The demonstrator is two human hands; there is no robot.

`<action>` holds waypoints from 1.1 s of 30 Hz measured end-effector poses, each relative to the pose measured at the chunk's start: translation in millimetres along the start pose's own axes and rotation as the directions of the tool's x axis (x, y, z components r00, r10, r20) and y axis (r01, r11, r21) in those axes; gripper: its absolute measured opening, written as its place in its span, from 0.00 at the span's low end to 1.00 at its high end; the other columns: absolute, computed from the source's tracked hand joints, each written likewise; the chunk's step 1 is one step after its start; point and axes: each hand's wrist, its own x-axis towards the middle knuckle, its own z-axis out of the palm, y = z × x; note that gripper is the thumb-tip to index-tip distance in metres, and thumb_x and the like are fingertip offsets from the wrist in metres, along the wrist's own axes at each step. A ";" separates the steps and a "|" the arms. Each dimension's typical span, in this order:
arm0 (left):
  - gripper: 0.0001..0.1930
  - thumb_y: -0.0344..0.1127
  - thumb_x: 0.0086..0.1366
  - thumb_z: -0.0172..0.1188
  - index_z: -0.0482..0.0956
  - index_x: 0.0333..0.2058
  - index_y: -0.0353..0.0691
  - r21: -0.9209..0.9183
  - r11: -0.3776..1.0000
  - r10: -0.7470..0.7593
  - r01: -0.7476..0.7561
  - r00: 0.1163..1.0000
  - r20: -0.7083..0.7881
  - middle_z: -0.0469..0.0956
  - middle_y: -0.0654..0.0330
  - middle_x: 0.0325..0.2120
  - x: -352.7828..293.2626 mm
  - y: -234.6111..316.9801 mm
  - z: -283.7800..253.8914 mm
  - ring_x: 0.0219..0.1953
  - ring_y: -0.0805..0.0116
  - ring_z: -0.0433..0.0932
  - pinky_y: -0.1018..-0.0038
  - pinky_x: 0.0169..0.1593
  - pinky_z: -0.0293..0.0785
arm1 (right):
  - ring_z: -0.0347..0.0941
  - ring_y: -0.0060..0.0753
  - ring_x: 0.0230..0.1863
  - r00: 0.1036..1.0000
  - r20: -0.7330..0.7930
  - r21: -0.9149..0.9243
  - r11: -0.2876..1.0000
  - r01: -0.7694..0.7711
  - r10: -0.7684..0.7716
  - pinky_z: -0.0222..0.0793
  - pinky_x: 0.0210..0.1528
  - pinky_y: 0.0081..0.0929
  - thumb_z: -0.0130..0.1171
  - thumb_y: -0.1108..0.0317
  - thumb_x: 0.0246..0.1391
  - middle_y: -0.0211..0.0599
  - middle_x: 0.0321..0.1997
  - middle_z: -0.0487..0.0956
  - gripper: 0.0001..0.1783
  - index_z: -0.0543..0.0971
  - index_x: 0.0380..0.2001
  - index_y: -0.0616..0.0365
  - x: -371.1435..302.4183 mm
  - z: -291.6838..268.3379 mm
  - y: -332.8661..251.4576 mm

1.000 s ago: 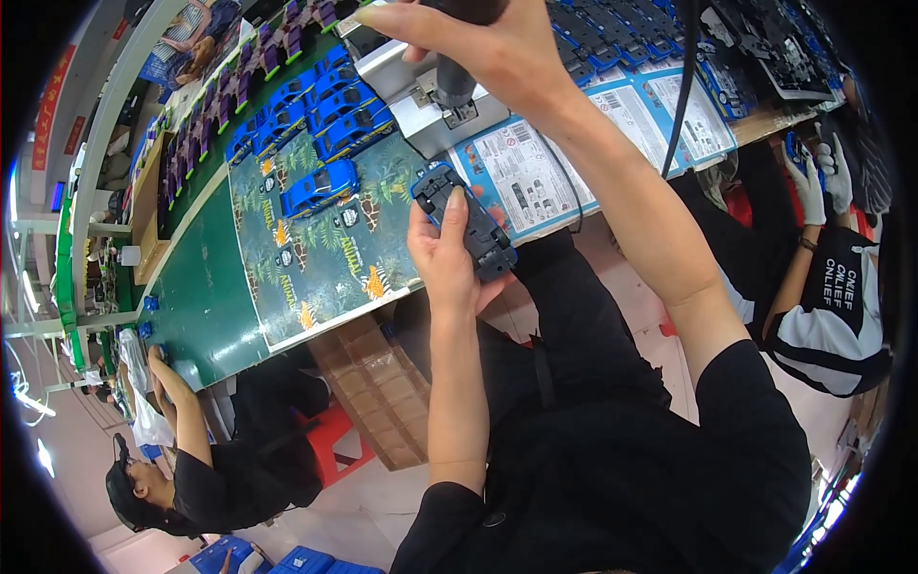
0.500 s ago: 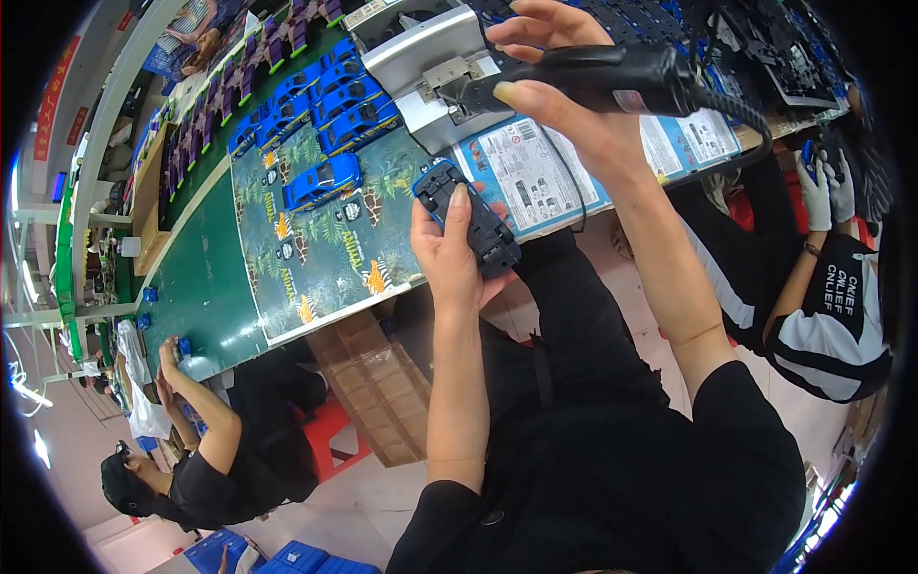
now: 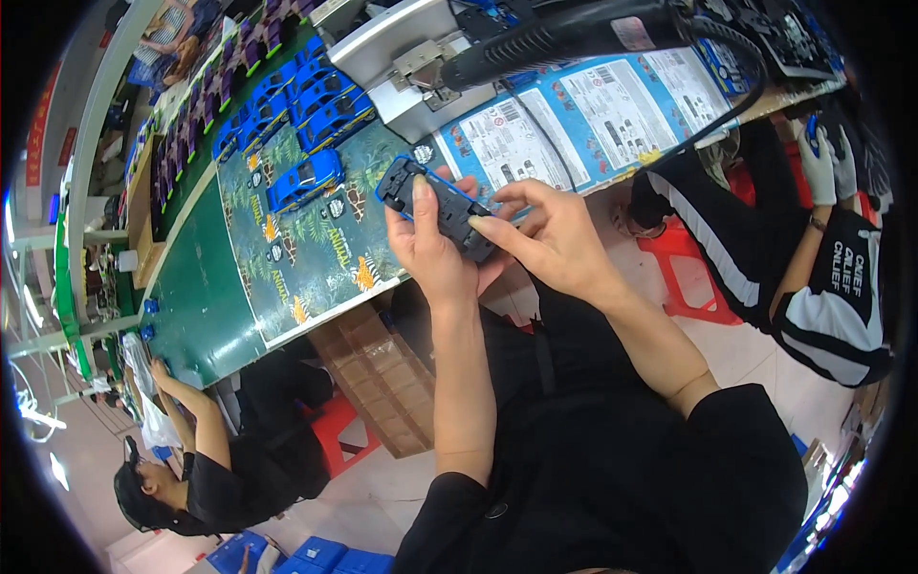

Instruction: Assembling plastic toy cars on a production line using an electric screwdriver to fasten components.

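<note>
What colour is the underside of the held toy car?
The toy car's underside is dark grey to black; best view: head.

Silver on the fixture (image 3: pixel 382 48). Just below it, black across the underside of the toy car (image 3: pixel 448 222), edged in blue. Left of the fixture, bright blue on the rows of cars (image 3: pixel 330 120), with dark windows and thin yellow trim; farther left, purple on the lined-up parts (image 3: pixel 196 117), tipped in lime green. Below and left of the fixture, dark teal on the mat (image 3: pixel 298 237), patterned with green fronds and orange striped animals, then plain glossy green on the tabletop (image 3: pixel 206 316). Right of the fixture, light blue around white panels on the printed sheet (image 3: pixel 598 105), and black on the corded tool (image 3: pixel 564 48).
</note>
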 end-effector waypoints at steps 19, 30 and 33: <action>0.15 0.30 0.65 0.64 0.73 0.47 0.33 -0.121 0.980 -0.151 0.161 0.985 0.083 0.79 0.48 0.43 3.6 15.3 -11.8 0.41 0.50 0.83 0.58 0.43 0.84 | 0.78 0.16 0.27 0.961 0.225 0.335 0.914 -0.230 0.159 0.75 0.26 0.15 0.69 0.73 0.55 0.36 0.33 0.83 0.14 0.78 0.41 0.71 8.7 11.2 14.6; 0.15 0.31 0.65 0.64 0.73 0.48 0.33 -0.153 0.983 -0.105 0.106 0.994 0.018 0.79 0.48 0.46 4.7 10.4 -11.9 0.44 0.50 0.84 0.58 0.45 0.84 | 0.74 0.10 0.29 0.993 0.011 0.282 0.953 0.107 -0.114 0.70 0.27 0.14 0.69 0.72 0.55 0.38 0.37 0.85 0.21 0.81 0.54 0.62 2.3 24.8 19.0; 0.17 0.31 0.65 0.64 0.73 0.50 0.32 -0.147 0.983 -0.110 0.110 0.994 0.005 0.79 0.47 0.45 3.3 11.6 -9.1 0.44 0.48 0.83 0.58 0.47 0.83 | 0.75 0.12 0.27 0.994 0.042 0.253 0.963 0.090 -0.104 0.70 0.25 0.14 0.68 0.72 0.56 0.38 0.39 0.85 0.22 0.80 0.55 0.63 2.2 21.9 21.3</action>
